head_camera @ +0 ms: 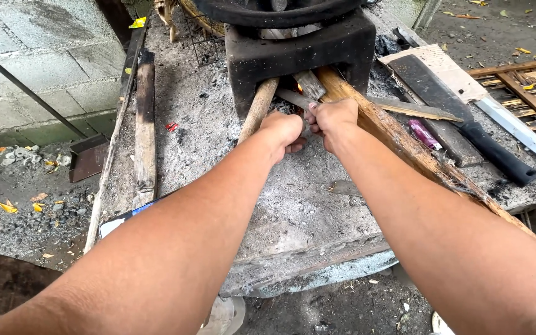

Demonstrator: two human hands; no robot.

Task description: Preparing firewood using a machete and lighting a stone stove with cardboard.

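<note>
Head view looks down two bare forearms to a blackened stove standing on an ash-covered slab. Both hands meet at the stove's mouth, where a small flame glows among the sticks. The left hand is curled into a loose fist just below a round pale stick that leans into the opening; whether its fingers actually hold anything I cannot tell, since they are tucked under. The right hand is also closed, its fingers bent around something small near the thin flat slat, with the long split log lying against its outer side. A dark heavy knife lies off to the right, well apart from both hands.

My worry is the closeness of knuckles to fire: a flare could scorch the fingers. The split log's ragged edge could also drive splinters into the right wrist if the log shifts.
</note>
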